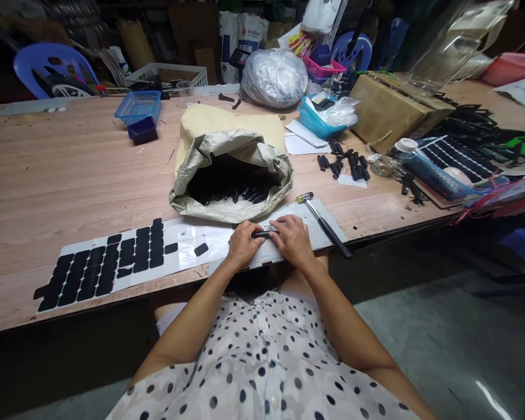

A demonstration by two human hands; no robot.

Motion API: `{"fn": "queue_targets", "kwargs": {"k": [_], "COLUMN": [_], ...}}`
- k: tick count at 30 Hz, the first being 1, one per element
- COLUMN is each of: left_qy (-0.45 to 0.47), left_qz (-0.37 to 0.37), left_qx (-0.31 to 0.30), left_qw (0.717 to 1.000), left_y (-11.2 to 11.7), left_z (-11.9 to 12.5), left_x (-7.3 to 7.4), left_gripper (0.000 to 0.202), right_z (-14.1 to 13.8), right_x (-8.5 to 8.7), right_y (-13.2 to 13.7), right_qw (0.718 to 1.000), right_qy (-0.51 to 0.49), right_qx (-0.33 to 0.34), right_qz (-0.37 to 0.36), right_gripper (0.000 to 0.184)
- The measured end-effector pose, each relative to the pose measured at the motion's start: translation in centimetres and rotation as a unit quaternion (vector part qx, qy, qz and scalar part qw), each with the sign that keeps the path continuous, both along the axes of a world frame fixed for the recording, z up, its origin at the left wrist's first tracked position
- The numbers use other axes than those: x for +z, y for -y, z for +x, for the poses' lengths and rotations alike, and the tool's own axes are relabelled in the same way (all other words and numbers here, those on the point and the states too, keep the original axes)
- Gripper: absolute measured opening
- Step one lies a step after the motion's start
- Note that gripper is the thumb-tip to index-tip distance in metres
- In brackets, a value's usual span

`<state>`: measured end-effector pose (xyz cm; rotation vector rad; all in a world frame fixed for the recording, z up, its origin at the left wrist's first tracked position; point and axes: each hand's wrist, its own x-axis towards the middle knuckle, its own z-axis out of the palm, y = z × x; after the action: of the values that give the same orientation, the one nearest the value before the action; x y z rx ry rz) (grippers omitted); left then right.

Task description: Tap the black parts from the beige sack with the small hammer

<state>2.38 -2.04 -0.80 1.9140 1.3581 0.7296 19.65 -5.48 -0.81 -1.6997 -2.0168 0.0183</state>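
Close together at the table's front edge, both hands hold one small dark, narrow part; its kind is hard to make out. My left hand has its fingers closed on the left end, and my right hand pinches the right end. Under them lies a pale flat board. A hammer with a black grip rests to the right of my right hand. Just beyond the hands, an open woven sack contains several black parts. To the left lies a sheet of black rounded stickers.
A blue basket and a dark blue box stand at the back left. Black parts lie in a pile at right, near a cardboard box and a turquoise basin. A stuffed plastic bag sits at the back.
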Motion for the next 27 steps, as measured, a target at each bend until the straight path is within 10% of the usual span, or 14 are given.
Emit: {"fn": "queue_targets", "kwargs": {"k": [27], "left_qy": [-0.067], "left_qz": [0.071], "left_qx": [-0.069], "left_qw": [0.993], "left_y": [0.7], "left_z": [-0.4], "left_x": [0.3], "left_gripper": [0.032], "right_z": [-2.0], "right_x": [-0.1], "right_y": [3.1], "right_qw": [0.994], "right_qy": [-0.032], "right_qx": [-0.087], "right_qz": [-0.052], "right_gripper": [0.024]}}
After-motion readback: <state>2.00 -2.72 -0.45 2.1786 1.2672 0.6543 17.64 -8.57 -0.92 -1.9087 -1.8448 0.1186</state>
